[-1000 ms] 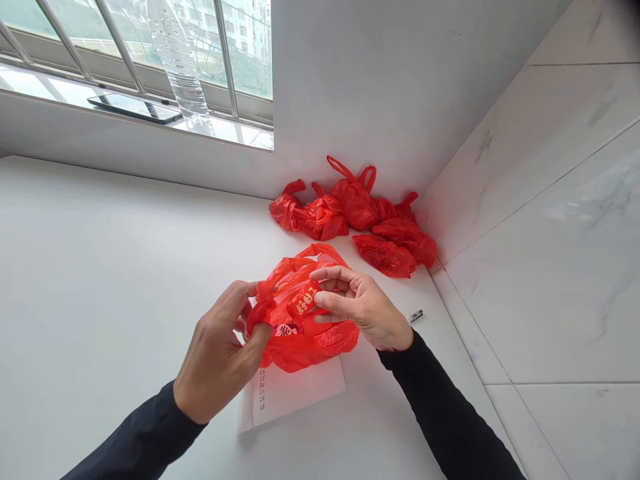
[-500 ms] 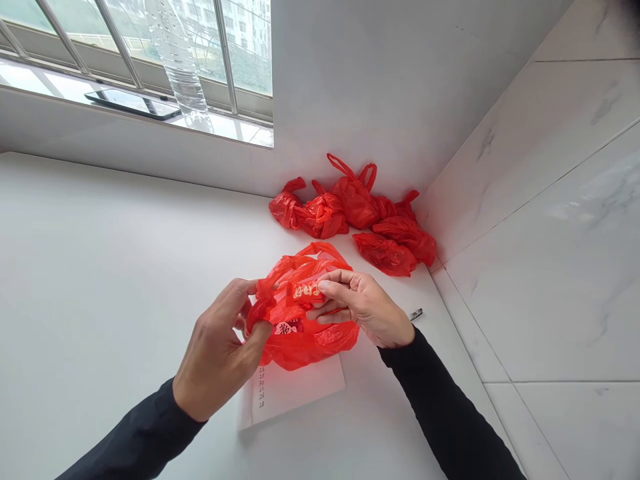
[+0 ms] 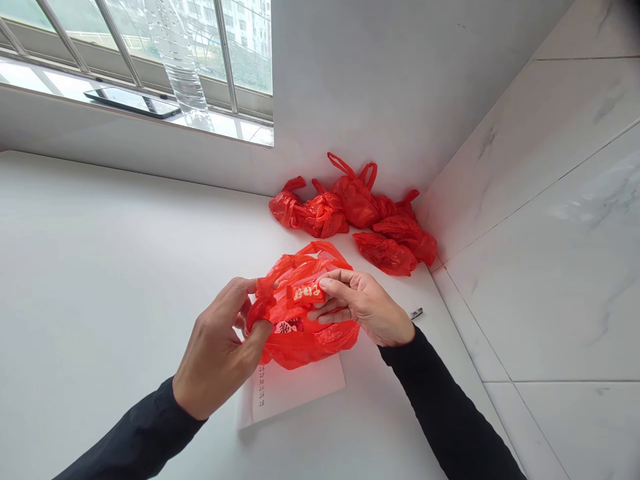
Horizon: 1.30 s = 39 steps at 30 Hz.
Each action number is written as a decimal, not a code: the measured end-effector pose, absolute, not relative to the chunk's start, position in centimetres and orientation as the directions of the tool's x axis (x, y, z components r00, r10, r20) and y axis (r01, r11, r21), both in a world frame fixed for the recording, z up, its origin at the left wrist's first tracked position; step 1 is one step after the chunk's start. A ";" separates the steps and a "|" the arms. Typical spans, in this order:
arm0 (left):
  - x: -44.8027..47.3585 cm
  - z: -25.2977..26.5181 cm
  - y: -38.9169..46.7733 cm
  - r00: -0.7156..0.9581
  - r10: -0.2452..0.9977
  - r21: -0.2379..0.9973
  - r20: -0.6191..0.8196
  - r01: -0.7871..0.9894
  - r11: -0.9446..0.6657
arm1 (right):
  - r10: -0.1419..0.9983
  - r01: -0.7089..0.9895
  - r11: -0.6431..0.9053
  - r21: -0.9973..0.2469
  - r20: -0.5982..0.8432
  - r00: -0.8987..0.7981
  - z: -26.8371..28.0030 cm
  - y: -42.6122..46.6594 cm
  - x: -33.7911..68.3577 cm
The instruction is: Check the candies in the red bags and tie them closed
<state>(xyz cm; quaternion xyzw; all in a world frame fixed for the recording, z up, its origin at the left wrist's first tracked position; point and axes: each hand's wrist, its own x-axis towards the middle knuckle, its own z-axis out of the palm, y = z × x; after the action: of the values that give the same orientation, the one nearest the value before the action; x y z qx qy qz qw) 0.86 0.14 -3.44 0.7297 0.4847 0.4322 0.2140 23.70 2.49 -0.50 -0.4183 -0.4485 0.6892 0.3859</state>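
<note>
A thin red plastic bag lies open on the white table, its mouth facing up. My left hand grips the left side of its rim between thumb and fingers. Over the opening, my right hand pinches the right end of a red wrapped candy with pale lettering. Lower inside the bag sits another wrapped candy with a dark character on a light patch. Folds of the bag and my fingers hide the rest of its contents.
Several tied red bags are heaped against the wall at the back. A paper with handwritten numbers lies partly under the open bag. A pen shows beyond my right wrist. On the windowsill are a clear bottle and a tablet-like device.
The candy in my right hand has tilted very slightly. Both hands otherwise keep their places and their holds.
</note>
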 end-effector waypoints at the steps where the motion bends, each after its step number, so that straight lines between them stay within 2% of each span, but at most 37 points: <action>1: 0.9 -3.5 0.1 0.155 0.892 0.732 0.424 0.522 -0.439 | 0.908 -0.155 -0.301 -0.941 -0.233 -0.349 -0.5 2.5 23.7; 9: 0.8 -3.5 0.0 0.157 0.894 0.727 0.420 0.531 -0.435 | 0.908 -0.143 -0.273 -0.951 -0.206 -0.365 -1.4 2.9 23.8; 12: 0.9 -3.5 0.1 0.153 0.895 0.734 0.420 0.523 -0.433 | 0.903 0.013 -0.207 -0.978 -0.196 -0.382 -2.4 3.0 23.5; 16: 1.0 -3.4 0.2 0.154 0.892 0.735 0.425 0.517 -0.439 | 0.937 0.293 -0.021 -0.956 -0.121 -0.328 -2.5 2.7 23.5; 21: 0.9 -3.3 0.1 0.166 0.887 0.724 0.431 0.523 -0.450 | 0.948 0.458 0.178 -0.871 0.026 -0.318 -0.5 2.1 24.8; 26: 0.9 -3.3 0.0 0.173 0.885 0.725 0.432 0.516 -0.455 | 0.914 0.556 0.314 -0.769 0.088 -0.396 -0.4 2.0 25.4; 29: 0.9 -3.3 0.1 0.169 0.887 0.726 0.429 0.520 -0.450 | 0.923 0.599 0.379 -0.705 0.248 -0.293 -1.3 2.5 25.2; 31: 0.9 -3.3 0.1 0.169 0.889 0.726 0.426 0.522 -0.448 | 0.909 0.683 0.389 -0.618 0.378 -0.175 -2.0 3.2 25.2; 33: 0.9 -3.3 0.2 0.167 0.889 0.725 0.427 0.525 -0.447 | 0.904 0.753 0.341 -0.563 0.416 -0.098 -2.7 4.1 25.4; 37: 1.0 -3.3 0.2 0.151 0.886 0.723 0.439 0.526 -0.448 | 0.966 0.729 0.227 -0.645 0.247 -0.083 -2.7 5.0 26.3; 39: 1.0 -3.3 0.2 0.127 0.891 0.736 0.436 0.520 -0.434 | 0.967 0.678 0.225 -0.700 0.245 -0.068 -2.1 4.9 26.6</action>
<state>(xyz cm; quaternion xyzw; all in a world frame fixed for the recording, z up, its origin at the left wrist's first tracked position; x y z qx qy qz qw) 1.00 0.20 -3.28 0.7209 0.4895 0.4439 0.2088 26.64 4.85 -2.14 -0.5868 -0.7009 0.2072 0.3486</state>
